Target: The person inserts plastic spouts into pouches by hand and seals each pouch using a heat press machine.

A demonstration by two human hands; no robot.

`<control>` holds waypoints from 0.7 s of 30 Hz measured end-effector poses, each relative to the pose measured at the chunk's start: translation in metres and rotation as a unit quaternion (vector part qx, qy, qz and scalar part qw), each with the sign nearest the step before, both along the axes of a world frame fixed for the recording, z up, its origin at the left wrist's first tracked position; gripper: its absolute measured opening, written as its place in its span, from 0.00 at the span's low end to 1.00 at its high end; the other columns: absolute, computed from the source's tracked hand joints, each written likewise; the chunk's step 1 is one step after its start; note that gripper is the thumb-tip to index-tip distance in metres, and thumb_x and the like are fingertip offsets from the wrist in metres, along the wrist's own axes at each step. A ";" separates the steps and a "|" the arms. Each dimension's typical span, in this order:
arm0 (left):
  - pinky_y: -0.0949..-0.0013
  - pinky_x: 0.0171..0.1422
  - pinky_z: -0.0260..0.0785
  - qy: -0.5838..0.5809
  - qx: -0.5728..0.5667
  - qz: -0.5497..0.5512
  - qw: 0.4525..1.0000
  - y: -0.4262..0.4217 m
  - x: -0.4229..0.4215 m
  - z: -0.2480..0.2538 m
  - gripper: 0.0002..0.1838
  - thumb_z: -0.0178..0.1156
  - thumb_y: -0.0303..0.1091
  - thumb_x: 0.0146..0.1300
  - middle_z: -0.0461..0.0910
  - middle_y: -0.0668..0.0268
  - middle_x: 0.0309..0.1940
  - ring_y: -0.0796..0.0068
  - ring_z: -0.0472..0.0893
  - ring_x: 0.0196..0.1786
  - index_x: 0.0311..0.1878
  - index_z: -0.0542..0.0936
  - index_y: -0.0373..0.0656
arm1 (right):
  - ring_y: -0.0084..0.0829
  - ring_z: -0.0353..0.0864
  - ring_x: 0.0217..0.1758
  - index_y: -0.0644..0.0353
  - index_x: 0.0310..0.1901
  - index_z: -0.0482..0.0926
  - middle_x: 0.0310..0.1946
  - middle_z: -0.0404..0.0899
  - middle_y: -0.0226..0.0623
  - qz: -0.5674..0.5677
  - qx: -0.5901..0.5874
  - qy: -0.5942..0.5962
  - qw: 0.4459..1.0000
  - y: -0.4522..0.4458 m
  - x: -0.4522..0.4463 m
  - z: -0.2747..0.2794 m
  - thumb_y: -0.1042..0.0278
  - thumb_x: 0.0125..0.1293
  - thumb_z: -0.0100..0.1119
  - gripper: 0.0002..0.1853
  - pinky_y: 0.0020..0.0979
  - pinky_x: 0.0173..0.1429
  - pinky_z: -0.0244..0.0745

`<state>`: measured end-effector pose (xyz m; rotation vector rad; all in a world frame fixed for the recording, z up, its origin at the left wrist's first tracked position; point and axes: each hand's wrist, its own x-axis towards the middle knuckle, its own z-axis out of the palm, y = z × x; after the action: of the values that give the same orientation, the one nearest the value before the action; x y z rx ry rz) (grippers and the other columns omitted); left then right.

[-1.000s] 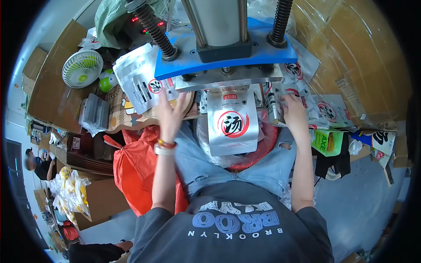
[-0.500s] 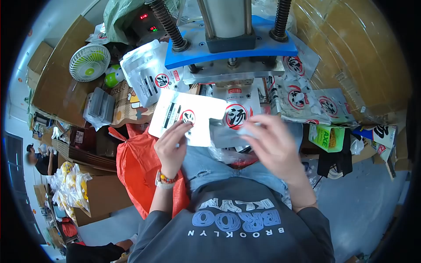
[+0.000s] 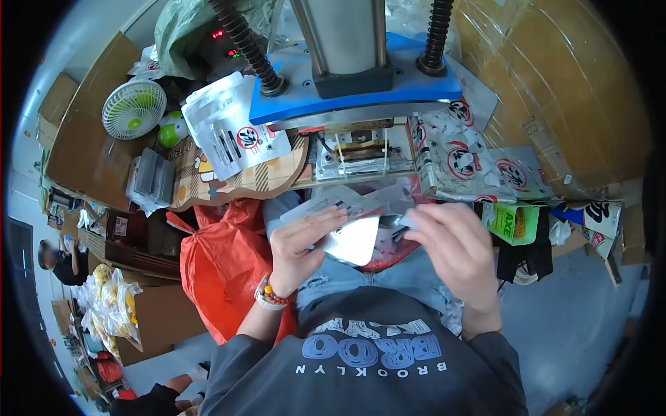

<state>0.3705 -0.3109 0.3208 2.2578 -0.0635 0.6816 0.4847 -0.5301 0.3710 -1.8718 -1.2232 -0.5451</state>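
Observation:
In front of my lap, my left hand grips a silver packaging pouch, its fingers lying over the sheet. My right hand is closed in a pinch at the right end of the silver sheets; whether it holds the same pouch or a separate piece I cannot make out. Beneath both hands, a clear plastic bag with a red rim rests on my lap. Behind them stands a press with a blue plate and a metal lower bed, on which no pouch lies.
A stack of printed pouches lies on a patterned board at the left. Scraps cover pouches right of the press. A fan, a red bag and a green AXE packet are around. Another person is far left.
The pouch under the press is gone from the bed. Both hands came closer to my lap, and the pouch in my left hand tilted down and right. The view shifted slightly.

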 end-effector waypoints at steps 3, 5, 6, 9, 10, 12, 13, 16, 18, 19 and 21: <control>0.67 0.49 0.79 -0.006 0.109 -0.033 0.994 -0.003 0.001 0.014 0.24 0.58 0.13 0.42 0.86 0.59 0.46 0.63 0.86 0.48 0.47 0.85 0.38 | 0.36 0.82 0.38 0.63 0.40 0.85 0.39 0.83 0.39 0.114 -0.067 -0.036 0.991 0.005 0.006 0.001 0.75 0.41 0.76 0.19 0.33 0.38 0.77; 0.66 0.45 0.80 -0.019 0.041 -0.103 0.994 0.002 0.001 0.016 0.21 0.60 0.15 0.46 0.85 0.59 0.47 0.63 0.87 0.44 0.47 0.85 0.37 | 0.36 0.81 0.37 0.62 0.40 0.85 0.39 0.83 0.39 0.154 -0.031 0.027 0.987 0.002 0.005 0.010 0.74 0.42 0.76 0.19 0.33 0.38 0.77; 0.66 0.44 0.80 -0.008 0.002 -0.128 0.992 0.001 0.000 0.016 0.20 0.60 0.17 0.49 0.85 0.58 0.47 0.62 0.87 0.43 0.48 0.84 0.37 | 0.35 0.81 0.37 0.62 0.40 0.85 0.39 0.83 0.39 0.190 0.005 0.090 0.978 0.003 0.006 0.011 0.73 0.42 0.76 0.18 0.33 0.37 0.77; 0.73 0.37 0.77 0.141 -0.140 -0.064 0.978 -0.004 0.014 -0.031 0.10 0.64 0.28 0.62 0.87 0.58 0.36 0.73 0.87 0.35 0.44 0.85 0.34 | 0.39 0.80 0.45 0.62 0.51 0.81 0.43 0.82 0.39 0.113 -0.045 0.145 0.982 0.022 0.029 -0.022 0.68 0.48 0.74 0.25 0.37 0.50 0.75; 0.77 0.32 0.72 0.222 -0.210 -0.015 0.952 -0.004 0.023 -0.051 0.12 0.65 0.34 0.65 0.86 0.64 0.28 0.85 0.82 0.30 0.39 0.86 0.33 | 0.41 0.78 0.51 0.62 0.58 0.76 0.51 0.79 0.41 0.058 -0.037 0.141 0.988 0.030 0.035 -0.039 0.68 0.52 0.73 0.30 0.38 0.57 0.72; 0.79 0.29 0.67 0.214 -0.500 0.060 0.837 -0.011 0.042 -0.075 0.13 0.64 0.36 0.67 0.84 0.71 0.26 0.91 0.76 0.28 0.37 0.86 0.33 | 0.44 0.77 0.53 0.61 0.62 0.73 0.57 0.76 0.44 -0.035 -0.042 0.144 0.988 0.022 0.044 -0.050 0.72 0.54 0.71 0.31 0.37 0.59 0.72; 0.80 0.28 0.65 0.194 -0.554 0.099 0.803 -0.013 0.052 -0.074 0.13 0.64 0.36 0.67 0.83 0.72 0.27 0.90 0.75 0.27 0.35 0.85 0.33 | 0.45 0.77 0.55 0.62 0.62 0.73 0.57 0.76 0.46 -0.059 -0.005 0.244 0.968 0.009 0.046 -0.050 0.73 0.59 0.68 0.28 0.39 0.62 0.70; 0.76 0.39 0.76 0.188 -0.561 0.077 0.803 0.013 0.075 -0.073 0.06 0.60 0.25 0.67 0.85 0.61 0.38 0.80 0.83 0.36 0.44 0.82 0.33 | 0.48 0.76 0.57 0.63 0.61 0.73 0.56 0.76 0.50 -0.235 -0.127 0.275 0.924 -0.022 0.069 -0.045 0.64 0.67 0.60 0.23 0.40 0.62 0.70; 0.74 0.41 0.78 0.158 -0.616 0.064 0.769 0.017 0.091 -0.065 0.07 0.59 0.23 0.67 0.85 0.60 0.41 0.77 0.84 0.38 0.46 0.80 0.33 | 0.51 0.76 0.56 0.64 0.55 0.78 0.55 0.77 0.51 -0.342 -0.224 0.116 0.905 -0.021 0.105 -0.077 0.62 0.70 0.54 0.18 0.42 0.60 0.70; 0.73 0.44 0.79 0.163 -0.613 0.063 0.771 0.019 0.092 -0.070 0.08 0.58 0.22 0.67 0.84 0.60 0.42 0.76 0.84 0.40 0.47 0.78 0.34 | 0.52 0.75 0.56 0.64 0.53 0.79 0.53 0.77 0.51 -0.304 -0.274 0.115 0.905 -0.014 0.128 -0.098 0.65 0.69 0.54 0.16 0.43 0.59 0.70; 0.73 0.44 0.78 0.161 -0.623 0.049 0.764 0.017 0.092 -0.069 0.08 0.59 0.23 0.67 0.84 0.61 0.41 0.76 0.84 0.40 0.48 0.78 0.35 | 0.53 0.76 0.54 0.64 0.49 0.79 0.51 0.77 0.51 -0.266 -0.288 0.131 0.911 0.004 0.141 -0.123 0.70 0.66 0.54 0.13 0.45 0.57 0.71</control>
<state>0.4629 -0.2935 0.2520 1.0217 0.5339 0.2023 0.6255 -0.5265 0.2481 -2.7107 -0.7230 -0.1959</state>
